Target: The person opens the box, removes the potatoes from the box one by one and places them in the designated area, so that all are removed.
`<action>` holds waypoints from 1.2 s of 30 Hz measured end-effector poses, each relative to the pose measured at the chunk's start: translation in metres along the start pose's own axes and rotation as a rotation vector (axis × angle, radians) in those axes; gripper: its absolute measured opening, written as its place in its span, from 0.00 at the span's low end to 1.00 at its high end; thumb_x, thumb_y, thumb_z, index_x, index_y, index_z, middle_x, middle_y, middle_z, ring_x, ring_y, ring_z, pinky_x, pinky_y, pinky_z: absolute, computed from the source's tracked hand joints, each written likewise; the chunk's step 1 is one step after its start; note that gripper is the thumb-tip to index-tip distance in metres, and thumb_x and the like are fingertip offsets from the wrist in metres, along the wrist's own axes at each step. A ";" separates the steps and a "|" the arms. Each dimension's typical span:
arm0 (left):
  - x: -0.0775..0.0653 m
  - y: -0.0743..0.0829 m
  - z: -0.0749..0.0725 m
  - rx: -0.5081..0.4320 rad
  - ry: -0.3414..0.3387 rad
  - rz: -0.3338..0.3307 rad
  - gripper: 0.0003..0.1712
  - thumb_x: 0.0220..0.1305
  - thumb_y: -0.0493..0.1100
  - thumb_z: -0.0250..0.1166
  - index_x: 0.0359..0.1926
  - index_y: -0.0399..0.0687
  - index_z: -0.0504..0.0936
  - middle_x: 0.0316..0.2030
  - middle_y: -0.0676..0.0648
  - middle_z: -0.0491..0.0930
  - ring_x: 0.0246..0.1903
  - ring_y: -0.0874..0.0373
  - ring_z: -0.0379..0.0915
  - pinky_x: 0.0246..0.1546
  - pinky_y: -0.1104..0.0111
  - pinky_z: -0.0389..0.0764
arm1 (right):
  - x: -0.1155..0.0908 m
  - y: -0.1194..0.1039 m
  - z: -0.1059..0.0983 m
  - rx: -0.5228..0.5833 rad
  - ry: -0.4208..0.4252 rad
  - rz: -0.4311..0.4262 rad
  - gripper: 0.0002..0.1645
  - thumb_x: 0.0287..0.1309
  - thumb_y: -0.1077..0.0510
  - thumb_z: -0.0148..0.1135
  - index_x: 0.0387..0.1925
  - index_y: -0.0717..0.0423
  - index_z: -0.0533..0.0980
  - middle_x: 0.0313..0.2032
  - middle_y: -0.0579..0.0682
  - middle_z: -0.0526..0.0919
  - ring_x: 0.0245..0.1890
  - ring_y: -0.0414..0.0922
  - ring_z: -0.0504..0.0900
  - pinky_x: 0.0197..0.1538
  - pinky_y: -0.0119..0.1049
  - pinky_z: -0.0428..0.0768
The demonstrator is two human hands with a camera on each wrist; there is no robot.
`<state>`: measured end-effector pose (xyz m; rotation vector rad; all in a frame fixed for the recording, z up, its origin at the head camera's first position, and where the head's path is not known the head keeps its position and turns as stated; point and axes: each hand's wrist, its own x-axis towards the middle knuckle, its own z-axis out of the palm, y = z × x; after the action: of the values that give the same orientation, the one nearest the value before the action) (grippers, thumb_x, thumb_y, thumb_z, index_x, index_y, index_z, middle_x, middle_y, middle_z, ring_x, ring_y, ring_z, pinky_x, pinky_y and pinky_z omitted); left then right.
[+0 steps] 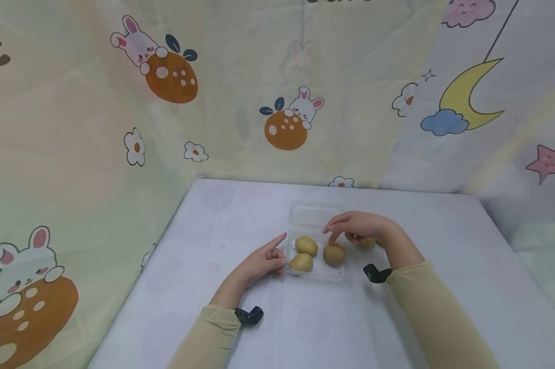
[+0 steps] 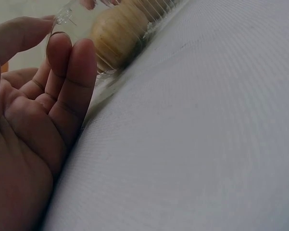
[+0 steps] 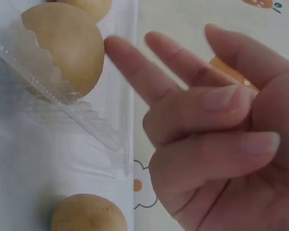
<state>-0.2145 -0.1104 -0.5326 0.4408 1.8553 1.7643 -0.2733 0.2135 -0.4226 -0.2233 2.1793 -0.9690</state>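
Note:
A clear plastic clamshell container (image 1: 323, 274) lies on the table with its lid (image 1: 307, 211) folded back. Inside sit two yellowish potatoes (image 1: 306, 245) on the left and a browner, rounder potato (image 1: 334, 254) on the right. My left hand (image 1: 263, 259) is at the container's left side; its thumb and fingertips pinch the clear rim, and the index finger points forward along it. Above the container's right part, my right hand (image 1: 362, 225) touches the brown potato with an extended fingertip. Its other fingers curl with nothing in them in the right wrist view. Another potato (image 3: 89, 214) lies outside the container.
A pale cloth covers the table (image 1: 213, 225). Printed fabric (image 1: 240, 66) with rabbits and flowers hangs behind it and on both sides. Each wrist wears a small black camera (image 1: 250, 315). The potato outside is partly hidden by the right hand in the head view.

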 end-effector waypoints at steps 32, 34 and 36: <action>-0.001 0.002 0.000 -0.010 0.008 -0.020 0.48 0.64 0.43 0.68 0.78 0.63 0.51 0.34 0.48 0.79 0.30 0.58 0.77 0.39 0.66 0.82 | 0.019 -0.009 0.020 -0.196 -0.244 0.042 0.19 0.58 0.51 0.69 0.52 0.37 0.81 0.26 0.48 0.77 0.11 0.36 0.63 0.17 0.27 0.63; -0.001 0.002 0.000 -0.012 0.008 -0.023 0.48 0.63 0.44 0.68 0.78 0.64 0.51 0.34 0.48 0.79 0.30 0.58 0.77 0.39 0.65 0.82 | 0.022 -0.009 0.020 -0.189 -0.246 0.062 0.20 0.57 0.51 0.69 0.53 0.38 0.80 0.24 0.48 0.77 0.11 0.36 0.63 0.17 0.27 0.62; -0.001 0.001 0.000 -0.014 0.011 -0.024 0.48 0.63 0.44 0.68 0.77 0.65 0.52 0.34 0.48 0.79 0.30 0.58 0.78 0.39 0.65 0.82 | 0.024 -0.009 0.022 -0.197 -0.253 0.075 0.22 0.57 0.50 0.70 0.54 0.38 0.79 0.20 0.47 0.75 0.12 0.36 0.64 0.17 0.27 0.62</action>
<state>-0.2144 -0.1111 -0.5311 0.4036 1.8473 1.7659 -0.2770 0.1846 -0.4392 -0.3360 2.0327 -0.6462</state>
